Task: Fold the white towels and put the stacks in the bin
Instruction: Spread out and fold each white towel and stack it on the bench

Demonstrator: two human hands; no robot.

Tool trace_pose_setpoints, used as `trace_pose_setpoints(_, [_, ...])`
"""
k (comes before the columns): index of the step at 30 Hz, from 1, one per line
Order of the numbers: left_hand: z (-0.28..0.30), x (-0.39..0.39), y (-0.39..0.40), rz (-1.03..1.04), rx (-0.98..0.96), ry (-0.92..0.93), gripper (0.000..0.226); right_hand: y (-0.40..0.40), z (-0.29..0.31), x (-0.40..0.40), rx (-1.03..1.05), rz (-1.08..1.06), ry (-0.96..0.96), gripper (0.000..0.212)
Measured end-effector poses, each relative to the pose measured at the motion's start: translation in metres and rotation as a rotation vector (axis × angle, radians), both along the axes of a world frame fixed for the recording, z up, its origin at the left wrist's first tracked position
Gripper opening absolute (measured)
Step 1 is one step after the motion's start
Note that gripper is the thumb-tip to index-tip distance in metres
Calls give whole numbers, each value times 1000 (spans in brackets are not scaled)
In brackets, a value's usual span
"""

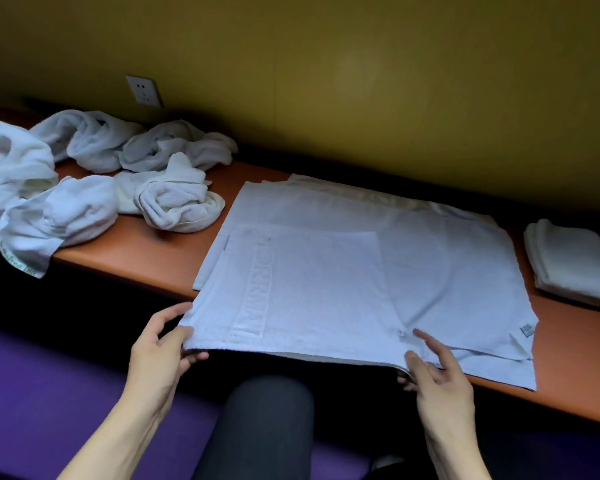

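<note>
Far left on the shelf (174, 258) lies a heap (94, 178) of crumpled white towels. The left hand (160, 348) pinches the near-left corner of the flat towel (309, 289) — a panel folded over its left part. The right hand (437, 372) grips the near edge, thumb on top, forefinger out. Far right, apart — a folded stack (572, 261).

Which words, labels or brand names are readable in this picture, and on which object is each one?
Woven band on the flat towel: raised letters, roughly "BORRMA", not fully clear.
Small tag at that towel's right corner: too small to read.
Green-lettered edge label on a crumpled towel: too blurred to read.
</note>
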State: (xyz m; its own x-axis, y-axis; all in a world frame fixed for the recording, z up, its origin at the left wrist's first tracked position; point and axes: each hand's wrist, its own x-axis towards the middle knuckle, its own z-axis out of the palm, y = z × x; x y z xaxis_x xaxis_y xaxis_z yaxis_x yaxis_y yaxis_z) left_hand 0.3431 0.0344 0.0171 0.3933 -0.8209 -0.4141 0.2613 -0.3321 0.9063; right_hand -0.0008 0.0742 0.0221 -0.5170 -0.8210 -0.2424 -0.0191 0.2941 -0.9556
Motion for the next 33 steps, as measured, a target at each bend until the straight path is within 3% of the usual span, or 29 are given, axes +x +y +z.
trace_pose_setpoints(3, [-1,-1,12,9,16,75,26,7,-12,-9,52,-17,-119,17])
trace_pose_setpoints(7, [-9,-1,9,-63,-16,132,35,4,-22,-12,58,37,-391,23])
trace_pose_setpoints(9, [-13,-1,2,-110,-45,52,39,-2,-22,-13,46,77,-286,30])
trace_pose_setpoints(14, [-25,5,-28,-70,-116,-414,16,-50,-22,-17,-20,60,190,7])
trace_pose_setpoints(17, [-26,9,-58,-81,-124,-630,9,-90,-24,-22,-66,88,281,9])
trace_pose_setpoints(22, [-34,1,-117,-143,-125,-517,18,-160,-38,-22,-78,159,259,20])
trace_pose_setpoints(26, [-40,-8,-166,-101,-150,-607,14,-205,-47,-23,-57,121,303,32])
trace_pose_setpoints(33, [-50,-17,-219,-143,-94,-723,18,-254,-52,-21,45,117,370,28])
